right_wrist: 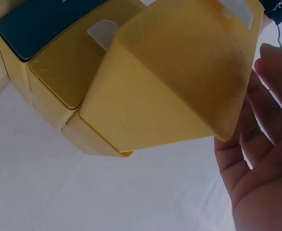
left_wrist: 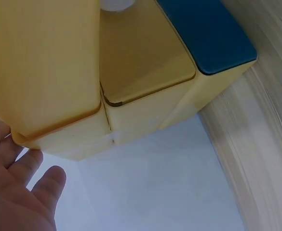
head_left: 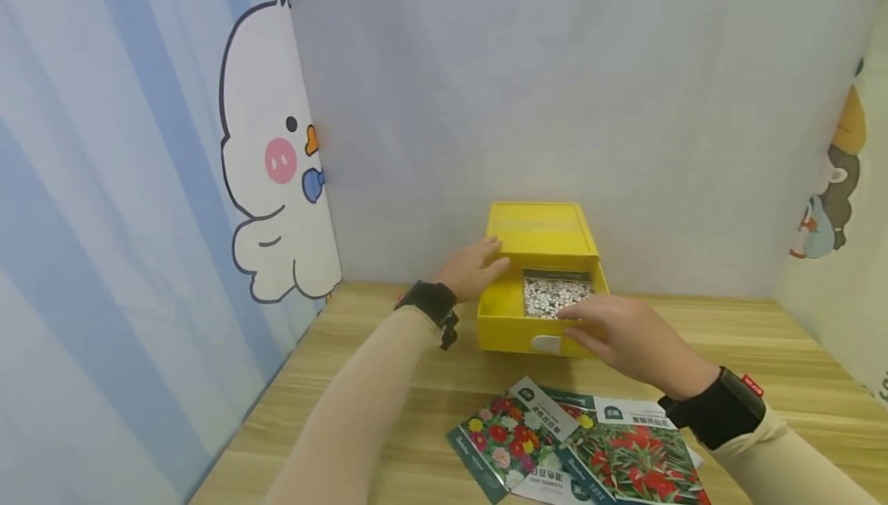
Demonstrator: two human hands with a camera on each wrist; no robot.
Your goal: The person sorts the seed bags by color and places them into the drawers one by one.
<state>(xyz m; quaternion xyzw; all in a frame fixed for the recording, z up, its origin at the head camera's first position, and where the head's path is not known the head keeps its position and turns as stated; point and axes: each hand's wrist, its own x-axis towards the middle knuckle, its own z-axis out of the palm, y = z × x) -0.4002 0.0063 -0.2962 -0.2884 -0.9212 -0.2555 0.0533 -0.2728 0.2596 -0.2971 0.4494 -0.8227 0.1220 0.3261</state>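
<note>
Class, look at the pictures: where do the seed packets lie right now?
In the head view the seed packets lie flat on the wooden table, just in front of the yellow box, below the right hand.

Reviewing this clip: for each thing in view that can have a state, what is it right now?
Yellow box: drawer pulled out toward the person.
Drawer: open, a patterned packet lying inside.
Seed packets: flat on the table, overlapping, outside the box.
Left hand: open, resting on the box's side.
Right hand: open, fingers over the drawer's front edge.
</note>
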